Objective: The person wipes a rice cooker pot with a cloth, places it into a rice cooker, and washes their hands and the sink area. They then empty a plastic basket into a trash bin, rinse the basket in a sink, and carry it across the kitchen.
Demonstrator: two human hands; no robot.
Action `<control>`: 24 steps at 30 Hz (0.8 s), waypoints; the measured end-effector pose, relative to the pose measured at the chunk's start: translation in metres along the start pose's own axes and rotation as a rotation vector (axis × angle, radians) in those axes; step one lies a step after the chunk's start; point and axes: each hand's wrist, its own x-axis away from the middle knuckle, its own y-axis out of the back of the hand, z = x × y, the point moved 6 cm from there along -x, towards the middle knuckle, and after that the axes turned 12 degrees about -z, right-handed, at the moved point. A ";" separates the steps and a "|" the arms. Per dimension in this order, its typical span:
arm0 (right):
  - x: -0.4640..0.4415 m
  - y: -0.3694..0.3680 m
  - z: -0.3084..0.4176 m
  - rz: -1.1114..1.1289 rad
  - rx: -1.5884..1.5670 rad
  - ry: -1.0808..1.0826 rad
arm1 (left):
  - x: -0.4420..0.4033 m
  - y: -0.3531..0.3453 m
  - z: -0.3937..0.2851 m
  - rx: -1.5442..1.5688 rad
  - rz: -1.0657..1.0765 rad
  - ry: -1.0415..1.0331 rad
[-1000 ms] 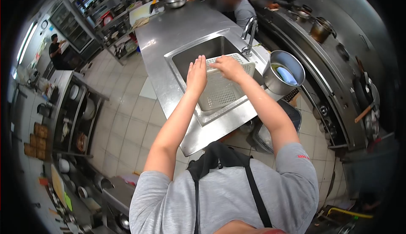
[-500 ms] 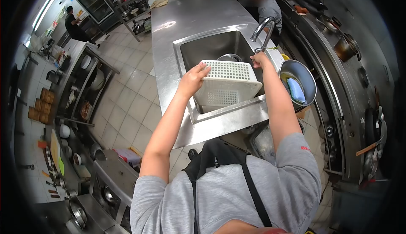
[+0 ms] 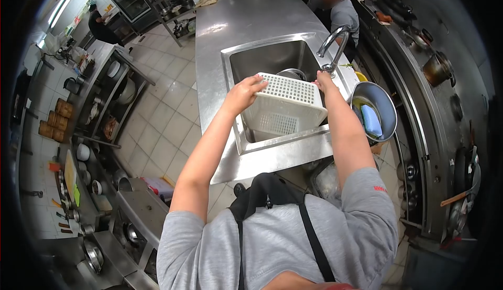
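A white perforated plastic basket [image 3: 293, 91] is tipped on its side in the steel sink [image 3: 262, 57], with its holed face tilted up. My left hand [image 3: 245, 95] is closed on the basket's upper left edge. At its upper right corner, just below the tap [image 3: 331, 46], my right hand [image 3: 324, 80] is closed, with its fingertips partly hidden. Behind the basket, a round metal dish [image 3: 292, 73] shows in part inside the sink. No water stream can be made out.
Right of the sink stands a metal pot [image 3: 389, 104] with a blue sponge [image 3: 371, 120] in it. Steel counter [image 3: 236, 15] extends beyond the sink. A co-worker [image 3: 345, 18] stands beyond the tap; another person [image 3: 99, 25] is far left. A stove line runs along the right.
My right hand has come down from the tap's base to the basket's right corner. The basket has tilted slightly, its right side lower. The whole view has shifted a little.
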 end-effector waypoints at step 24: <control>0.152 0.004 0.113 0.729 0.160 0.065 | -0.057 -0.028 -0.020 0.151 0.083 -0.171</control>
